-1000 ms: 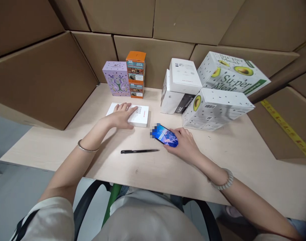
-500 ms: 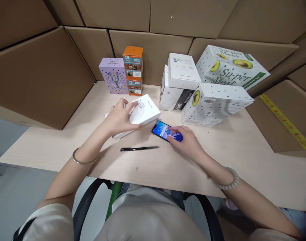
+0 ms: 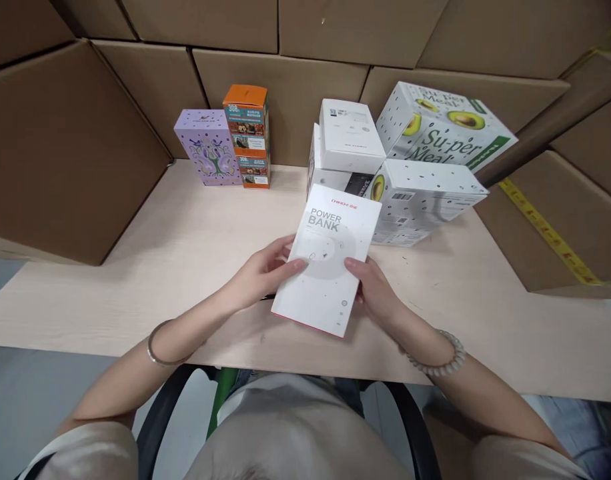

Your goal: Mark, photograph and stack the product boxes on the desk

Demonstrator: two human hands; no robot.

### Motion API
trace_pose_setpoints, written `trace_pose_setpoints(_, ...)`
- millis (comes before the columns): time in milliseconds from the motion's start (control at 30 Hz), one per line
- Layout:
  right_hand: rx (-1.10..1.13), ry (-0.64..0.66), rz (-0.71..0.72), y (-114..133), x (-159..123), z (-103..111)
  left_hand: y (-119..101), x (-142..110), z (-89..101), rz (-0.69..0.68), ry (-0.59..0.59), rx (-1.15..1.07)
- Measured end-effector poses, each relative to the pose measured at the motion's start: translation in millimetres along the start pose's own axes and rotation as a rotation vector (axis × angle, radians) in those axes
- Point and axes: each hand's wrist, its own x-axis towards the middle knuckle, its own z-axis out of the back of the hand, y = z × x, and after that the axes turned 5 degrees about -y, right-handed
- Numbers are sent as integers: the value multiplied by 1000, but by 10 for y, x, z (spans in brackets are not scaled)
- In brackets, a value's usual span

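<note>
A white power bank box is held up over the table, its printed "POWER BANK" face toward me. My left hand grips its left edge, thumb on the front and fingers behind. On the right edge, my right hand has the same kind of grip, with its thumb pressed on the face. Just a sliver of the black pen shows beneath my left hand. The phone is out of sight, and the box covers the spot where it lay.
At the back left stand a purple box and stacked orange boxes. White boxes and avocado-printed cartons stand at the back right. Brown cardboard cartons wall the table on its back and sides.
The power bank box has been lifted and turned upright toward me. My right hand has left the phone and now holds the box with my left. The view has shifted slightly.
</note>
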Motion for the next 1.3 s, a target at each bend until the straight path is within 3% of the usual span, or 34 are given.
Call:
trace_pose_setpoints(100, 85, 39, 8, -72, 50, 15, 132, 83, -21, 83, 90, -220)
trace_pose_setpoints(233, 128, 82, 71, -113, 75, 55, 224, 69, -56, 56, 110, -295)
trace_pose_setpoints(333, 118, 26, 164, -105, 90, 115, 275, 60, -11, -95, 92, -195)
trace_pose_setpoints(467, -11, -122, 396, -102, 84, 167, 361, 128, 123, -382, -49, 13)
trace_pose_setpoints(567, -163, -213, 580, -127, 56, 187, 458, 214, 198, -467, -110, 145)
trace_pose_setpoints(733, -349, -127, 796, -109, 9, 224, 602, 313, 215, -528, -113, 310)
trace_pose_setpoints(867, -468, -100, 976, -45, -3, 237, 571, 305, 227, -609, -78, 307)
trace_pose_setpoints(967, -554, -128, 1132, -42, 23, 234, 512, 277, 229, -551, -119, 251)
trace_pose_setpoints(1167, -706, -197, 1384, -120, 103, 236, 344, 224, 191, -73, -192, -101)
trace_pose_setpoints(1300, -838, -260, 1478, -155, 113, 238, 249, 205, 168, 38, -222, -268)
